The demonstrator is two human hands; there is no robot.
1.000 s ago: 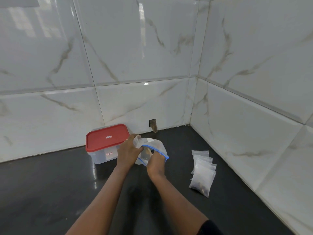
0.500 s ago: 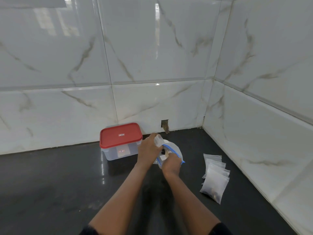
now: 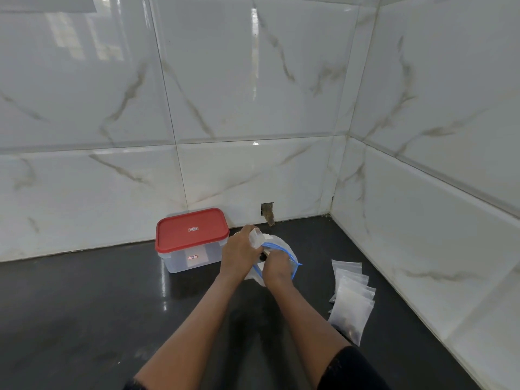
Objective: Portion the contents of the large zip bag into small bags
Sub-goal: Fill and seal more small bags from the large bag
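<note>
The large clear zip bag [image 3: 278, 244] with a blue zip rim stands open on the dark counter in the middle of the view. My left hand [image 3: 239, 253] grips a small clear bag [image 3: 255, 239] at the big bag's left rim. My right hand [image 3: 277, 270] reaches into the big bag's mouth with curled fingers; what it holds is hidden, though a dark object [image 3: 263, 256] shows just above it. Several small filled bags [image 3: 350, 296] lie overlapping in a row to the right.
A clear plastic box with a red lid [image 3: 192, 233] stands against the back wall, just left of my left hand. Marble-tiled walls [image 3: 422, 220] close the counter at the back and right. A small hole [image 3: 267, 212] sits in the back wall.
The view has shifted a little, so the box and bags sit further right than a second ago. Both hands have stayed at the large bag's mouth, right hand sunk slightly deeper.
</note>
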